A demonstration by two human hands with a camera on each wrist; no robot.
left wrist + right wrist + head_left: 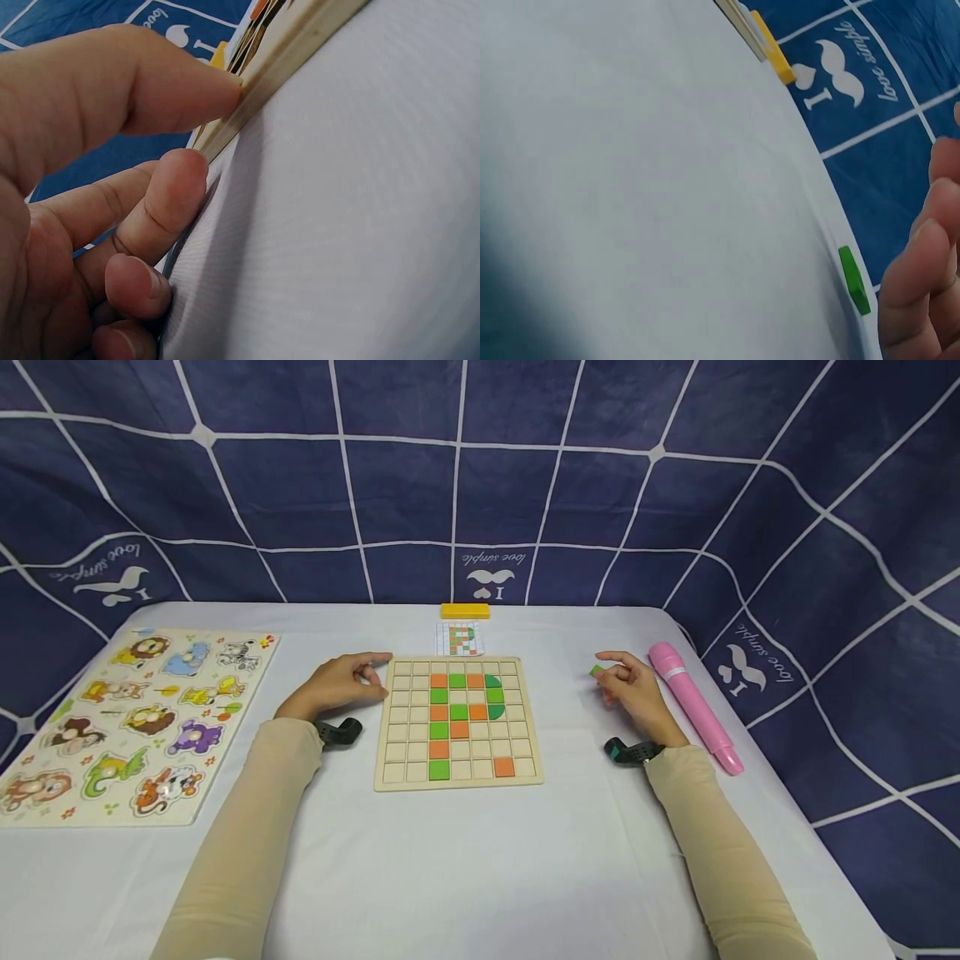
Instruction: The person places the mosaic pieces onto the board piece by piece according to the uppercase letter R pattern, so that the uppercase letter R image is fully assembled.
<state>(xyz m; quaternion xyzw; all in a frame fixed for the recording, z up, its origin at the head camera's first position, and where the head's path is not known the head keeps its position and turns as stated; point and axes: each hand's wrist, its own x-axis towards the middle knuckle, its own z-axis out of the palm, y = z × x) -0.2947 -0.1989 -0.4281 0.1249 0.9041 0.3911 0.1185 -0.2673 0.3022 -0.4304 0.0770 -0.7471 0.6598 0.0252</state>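
A wooden grid board point(405, 781) lies on the table, with orange and green tiles set in several of its squares. My left hand point(337, 683) touches its left side, the thumb against the edge and the index finger by the upper corner. In the left wrist view the thumb point(180, 94) rests on the wooden rim point(277, 82), and the other fingers bend below it. To the right of the board is my right hand point(628, 687), beside a small green tile point(597, 671). The right wrist view shows that green tile point(853, 280) on the table, apart from the visible fingers point(915, 274).
Behind the board lie a small pattern card point(461, 639) and a yellow block point(465, 611). An animal puzzle board point(123, 727) covers the table's left side. A pink microphone-shaped stick point(693, 706) lies right of my right hand. Dark blue cloth point(405, 485) hangs behind.
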